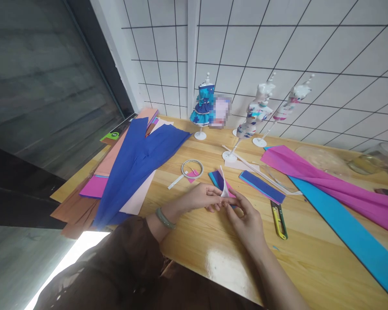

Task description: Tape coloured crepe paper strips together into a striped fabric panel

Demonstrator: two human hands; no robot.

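Over the wooden table (pixel 213 249) my left hand (pixel 202 199) and my right hand (pixel 245 219) meet, both pinching a thin white strip (pixel 224 185) that curls upward between the fingertips. A small folded piece of blue and pink paper (pixel 217 177) lies just beyond my fingers. A roll of white tape (pixel 192 168) with a loose tail sits farther back to the left. Right of my right hand lies a small yellow-green thread snipper (pixel 279 220). A jade bangle (pixel 164 218) circles my left wrist.
Blue, pink and brown crepe sheets (pixel 132 168) pile at the left edge. A magenta sheet (pixel 326 185) and a cyan strip (pixel 352 234) run across the right. Another blue paper strip (pixel 261 186) lies centre. Three small mannequins (pixel 202 105) stand by the tiled wall; clear containers (pixel 371 161) at far right.
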